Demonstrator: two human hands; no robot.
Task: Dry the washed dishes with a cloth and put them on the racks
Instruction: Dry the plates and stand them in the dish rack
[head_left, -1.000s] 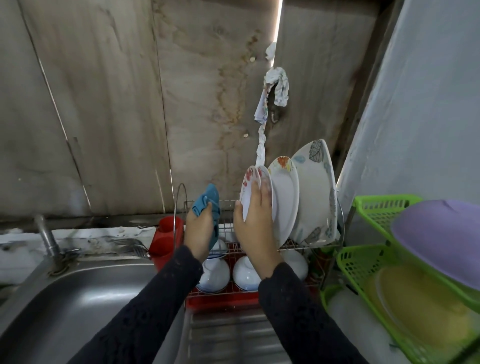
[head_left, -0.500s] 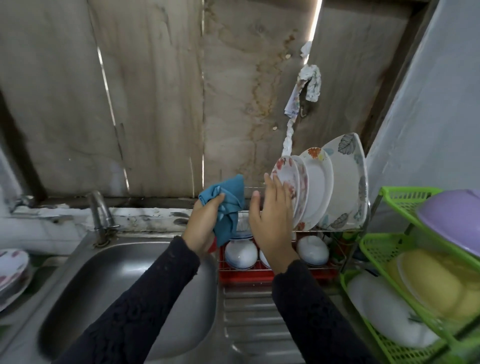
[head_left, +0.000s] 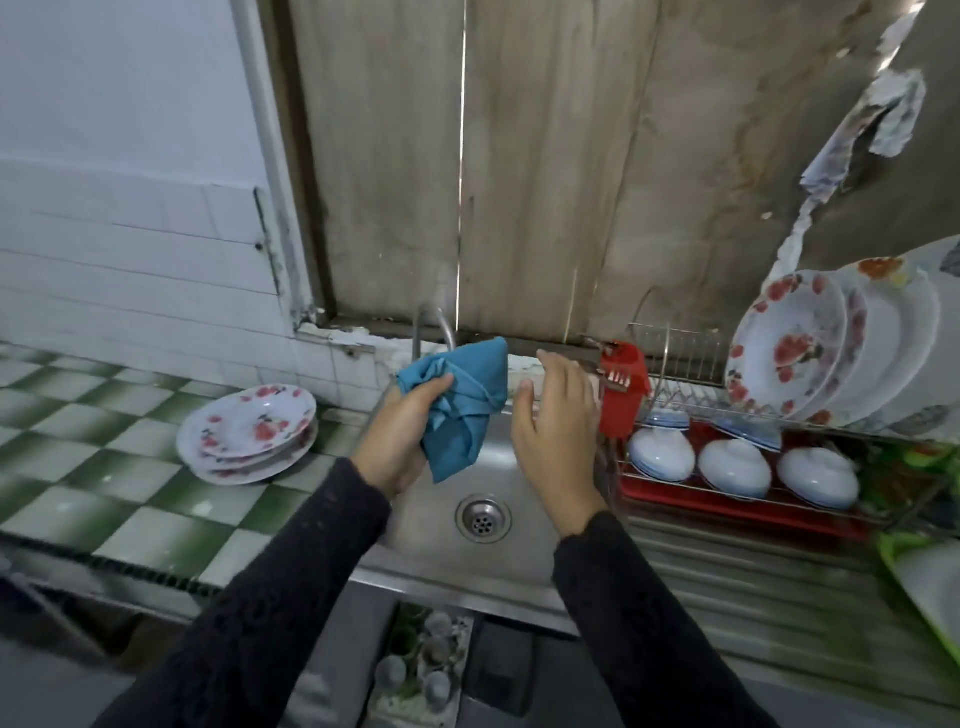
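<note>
Over the sink (head_left: 415, 530), the left hand (head_left: 400, 431) grips a crumpled teal cloth (head_left: 462, 405); the right hand (head_left: 558, 431) hovers empty, fingers relaxed.

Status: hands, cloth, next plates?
Left hand grips blue cloth over the sink. Right hand open, empty. Plate stack on tiled counter, left of sink, untouched. Nothing between hands and stack.

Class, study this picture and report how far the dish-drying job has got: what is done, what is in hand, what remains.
Done: several plates stand upright in the rack, with bowls upside down on its lower tier. In hand: the left hand grips the blue cloth; the right hand is open and empty above the sink. Left: a stack of plates on the tiled counter.
</note>
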